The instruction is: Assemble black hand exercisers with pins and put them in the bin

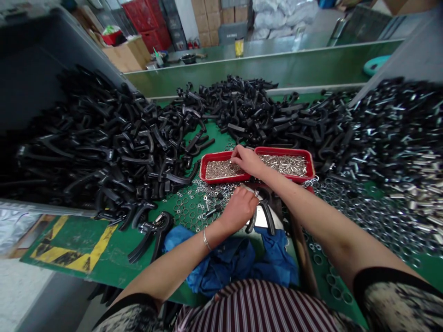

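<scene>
My left hand (pixel 239 208), with a bracelet at the wrist, is closed around part of a black handle assembly (pixel 266 213) over a pale metal plate (pixel 265 220). My right hand (pixel 247 160) reaches over the left red tray (pixel 224 179), its fingers pinched together above the small metal parts; what they hold, if anything, is too small to make out. Beside it, the right red tray (pixel 311 166) contains silvery pins.
Black handle parts (pixel 128 143) heap up at left, behind the trays and at right. Metal rings (pixel 188 205) and sleeves (pixel 422 189) lie scattered on the green table (pixel 121 263). A blue cloth (pixel 221 263) lies near my body, and one assembled grip (pixel 157 230) lies at left.
</scene>
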A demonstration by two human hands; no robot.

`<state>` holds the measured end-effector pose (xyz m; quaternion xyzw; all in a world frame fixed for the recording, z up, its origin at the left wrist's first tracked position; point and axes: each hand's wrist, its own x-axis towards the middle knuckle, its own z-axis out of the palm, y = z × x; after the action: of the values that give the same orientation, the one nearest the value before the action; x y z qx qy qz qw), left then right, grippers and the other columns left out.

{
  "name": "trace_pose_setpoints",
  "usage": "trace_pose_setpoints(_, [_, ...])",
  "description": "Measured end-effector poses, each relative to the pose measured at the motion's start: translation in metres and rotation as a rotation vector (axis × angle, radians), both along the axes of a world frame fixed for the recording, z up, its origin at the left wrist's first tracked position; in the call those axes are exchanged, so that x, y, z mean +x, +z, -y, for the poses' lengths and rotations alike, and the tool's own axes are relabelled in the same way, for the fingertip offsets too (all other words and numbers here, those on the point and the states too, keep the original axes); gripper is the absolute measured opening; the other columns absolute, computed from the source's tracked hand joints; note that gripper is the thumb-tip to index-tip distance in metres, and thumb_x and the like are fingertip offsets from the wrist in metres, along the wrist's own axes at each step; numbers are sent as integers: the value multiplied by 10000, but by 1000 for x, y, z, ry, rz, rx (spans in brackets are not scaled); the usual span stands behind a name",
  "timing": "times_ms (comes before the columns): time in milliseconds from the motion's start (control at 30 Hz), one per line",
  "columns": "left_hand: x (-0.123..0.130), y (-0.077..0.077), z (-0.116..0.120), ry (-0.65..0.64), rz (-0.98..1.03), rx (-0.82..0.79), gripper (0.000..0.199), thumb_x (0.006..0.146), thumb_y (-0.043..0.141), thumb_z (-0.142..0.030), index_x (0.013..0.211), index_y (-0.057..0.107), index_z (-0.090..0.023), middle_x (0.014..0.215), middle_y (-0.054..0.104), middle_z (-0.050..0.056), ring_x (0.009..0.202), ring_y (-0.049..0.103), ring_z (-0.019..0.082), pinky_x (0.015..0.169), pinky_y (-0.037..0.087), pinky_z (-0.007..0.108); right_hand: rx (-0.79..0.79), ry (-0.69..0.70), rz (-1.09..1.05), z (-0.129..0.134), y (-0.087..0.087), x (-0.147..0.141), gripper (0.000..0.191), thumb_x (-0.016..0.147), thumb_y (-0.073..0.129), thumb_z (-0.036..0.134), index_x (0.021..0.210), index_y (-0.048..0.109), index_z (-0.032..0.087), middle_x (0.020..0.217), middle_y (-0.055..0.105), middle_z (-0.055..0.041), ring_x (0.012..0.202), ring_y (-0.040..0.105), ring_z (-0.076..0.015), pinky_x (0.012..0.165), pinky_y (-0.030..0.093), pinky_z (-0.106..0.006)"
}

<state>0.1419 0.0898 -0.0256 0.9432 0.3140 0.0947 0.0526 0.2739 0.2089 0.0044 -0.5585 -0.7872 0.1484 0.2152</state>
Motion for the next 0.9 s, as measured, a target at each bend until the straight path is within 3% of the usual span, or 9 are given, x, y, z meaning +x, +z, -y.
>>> trace_pose_setpoints(100, [-5,-4,2,-74,-8,-6,342,1027,325,-227,1118,644,-145,1070,641,130,1053,509,271,955,362,436,-31,-62,-228,23,7,18,249,971,473,321,1037,635,143,952,731,-63,775,654,-172,718,495,-296])
trace_pose_setpoints(200, [-12,-7,3,-105,68,-74,336,1029,348,-238,1241,599,-168,1171,640,107,1095,516,251,979,381,421,-16,-148,-440,68,6,45,195,906,574,308,979,699,176,963,735,-56,856,664,-199,796,501,-339])
trace_pose_setpoints(300, [-16,-11,5,-28,228,-159,296,1023,405,-263,1234,605,-208,1207,645,66,1126,525,221,1014,387,411,-26,-191,-476,120,-3,68,162,896,600,312,966,710,217,989,730,-43,933,661,-216,851,492,-369])
trace_pose_setpoints(433, [-13,-14,7,61,397,-256,197,989,497,-248,1104,649,-202,1101,676,50,1083,557,207,1016,401,409,-173,-219,-513,168,-18,77,177,894,628,365,1002,653,227,918,717,-28,835,668,-207,768,505,-356])
trace_pose_setpoints(533, [-15,-11,4,63,448,-309,194,951,569,-241,1128,631,-195,1110,669,65,1092,566,218,1008,425,409,-215,-222,-478,180,-25,73,134,903,627,357,937,636,228,849,706,-17,781,661,-200,736,501,-344])
trace_pose_setpoints(633, [-26,2,-13,107,512,-276,245,946,575,-243,1185,600,-197,1170,654,79,1122,563,219,1012,438,409,-102,-219,-339,179,-29,66,129,910,632,343,865,632,221,818,693,-28,777,636,-214,737,490,-357])
trace_pose_setpoints(800, [-44,29,-78,241,536,-154,188,966,508,-210,1073,660,-186,1104,692,56,1082,597,194,1006,449,375,177,-32,-117,173,-37,56,136,972,547,292,917,635,205,937,675,-76,939,579,-243,869,471,-402])
trace_pose_setpoints(900, [-48,30,-119,281,423,-188,196,932,514,-161,992,701,-159,1059,722,60,1032,632,190,988,463,342,206,10,-50,172,-42,52,138,986,515,263,948,632,200,971,661,-86,956,565,-240,856,485,-386])
